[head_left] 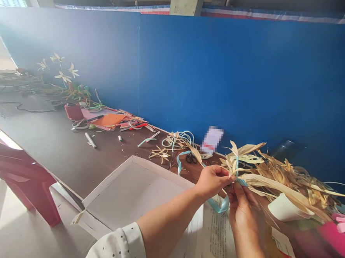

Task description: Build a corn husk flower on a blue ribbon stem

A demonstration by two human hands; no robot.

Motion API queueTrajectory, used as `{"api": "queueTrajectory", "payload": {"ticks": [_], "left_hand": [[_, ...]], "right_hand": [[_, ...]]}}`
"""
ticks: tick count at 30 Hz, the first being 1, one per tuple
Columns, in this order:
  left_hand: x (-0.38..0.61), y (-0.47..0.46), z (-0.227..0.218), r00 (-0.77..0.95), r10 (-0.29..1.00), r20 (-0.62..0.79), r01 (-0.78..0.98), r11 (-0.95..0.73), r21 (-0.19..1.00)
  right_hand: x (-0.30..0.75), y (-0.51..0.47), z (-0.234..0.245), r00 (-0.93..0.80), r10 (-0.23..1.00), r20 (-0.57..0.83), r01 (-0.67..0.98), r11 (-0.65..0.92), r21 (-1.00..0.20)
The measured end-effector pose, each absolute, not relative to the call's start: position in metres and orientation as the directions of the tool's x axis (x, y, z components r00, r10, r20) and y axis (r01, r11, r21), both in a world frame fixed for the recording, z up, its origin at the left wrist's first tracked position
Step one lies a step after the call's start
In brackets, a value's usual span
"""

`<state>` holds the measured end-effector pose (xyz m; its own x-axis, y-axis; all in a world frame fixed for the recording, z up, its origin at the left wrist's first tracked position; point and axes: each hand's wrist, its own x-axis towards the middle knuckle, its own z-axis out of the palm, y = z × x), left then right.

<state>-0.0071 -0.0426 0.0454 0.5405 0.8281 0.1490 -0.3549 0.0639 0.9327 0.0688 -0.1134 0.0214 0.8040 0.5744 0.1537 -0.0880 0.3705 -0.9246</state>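
Note:
Near the table's front right, both hands meet at a corn-husk flower with pale dry petals and a stem partly wrapped in light blue tape. My left hand pinches the flower at its base with thumb and fingers. Just right of it, my right hand is closed around the lower stem and the blue tape, which loops down between the hands. The fingers hide the exact grip points. Black-handled scissors and another curl of blue ribbon lie beyond my left hand.
A shallow white box sits left of my arms. Dry corn husks and a white paper cup lie right. A printed sheet is under my hands. Farther left are finished husk flowers and coloured paper. A blue partition stands behind.

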Motion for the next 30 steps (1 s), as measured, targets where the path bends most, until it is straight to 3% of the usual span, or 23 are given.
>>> {"api": "queueTrajectory", "payload": {"ticks": [7,11,20,30], "left_hand": [[-0.002,-0.050,0.045,0.504,0.858,0.103,-0.441,0.153,0.884],[0.001,-0.053,0.041,0.445,0.886,0.129,-0.434,0.087,0.897],[-0.001,-0.054,0.040,0.458,0.871,0.178,-0.427,0.040,0.903],[-0.006,-0.054,0.040,0.384,0.847,0.368,-0.285,-0.271,0.920]], "right_hand": [[0.062,-0.114,0.028,0.804,0.588,0.089,-0.212,0.423,-0.881],[0.059,-0.113,0.028,0.804,0.592,0.056,-0.280,0.461,-0.842],[0.065,-0.118,0.022,0.810,0.578,0.101,-0.145,0.364,-0.920],[0.059,-0.117,0.028,0.782,0.619,0.073,-0.215,0.379,-0.900]]}}
